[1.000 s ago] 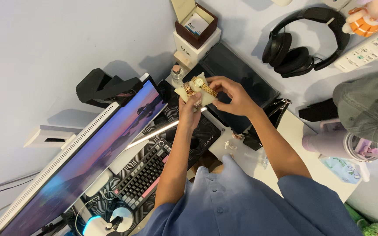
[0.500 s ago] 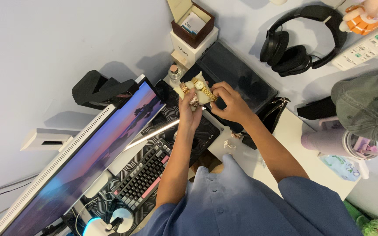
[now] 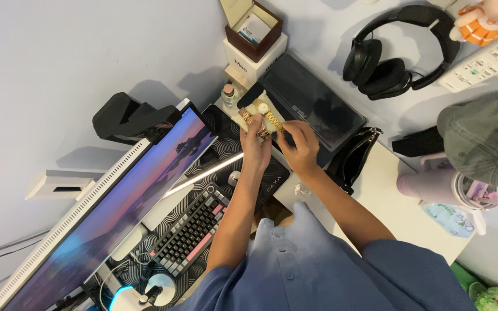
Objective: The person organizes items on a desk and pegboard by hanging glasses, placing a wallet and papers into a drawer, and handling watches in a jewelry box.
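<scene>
White bench (image 3: pixel 387 196) and pale wall are seen from above, crowded with desk gear. Near the middle, a gold wristwatch (image 3: pixel 267 113) wrapped round a cream cushion (image 3: pixel 242 119) is held up over the bench by both hands. The left hand (image 3: pixel 256 145) is closed around the lower part of the cushion from below, a ring being visible on one of its fingers. The right hand (image 3: pixel 298 143) is pinched on the gold bracelet at the cushion's right side, its fingertips touching the links. The watch dial is turned upward, toward the camera.

Just behind the watch a small glass bottle (image 3: pixel 229 94) with a pinkish cap is seen, and beyond it an open brown box (image 3: pixel 252 27) resting on a white box (image 3: pixel 257 57). A dark flat tablet-like slab (image 3: pixel 312 101) lies to the right of the hands, with a black pouch (image 3: pixel 355 158) beside it. Black headphones (image 3: pixel 396 55) are placed further back, near a white remote control (image 3: pixel 482 60). On the left, a wide monitor (image 3: pixel 105 219) showing a purple sky is tilted across the view, and below it a dark keyboard (image 3: pixel 194 230) sits on a patterned desk mat (image 3: pixel 226 144). A grey cap (image 3: pixel 485 138) and a lilac tumbler (image 3: pixel 445 187) are found at the right edge. Blue sleeves (image 3: pixel 318 270) fill the bottom.
</scene>
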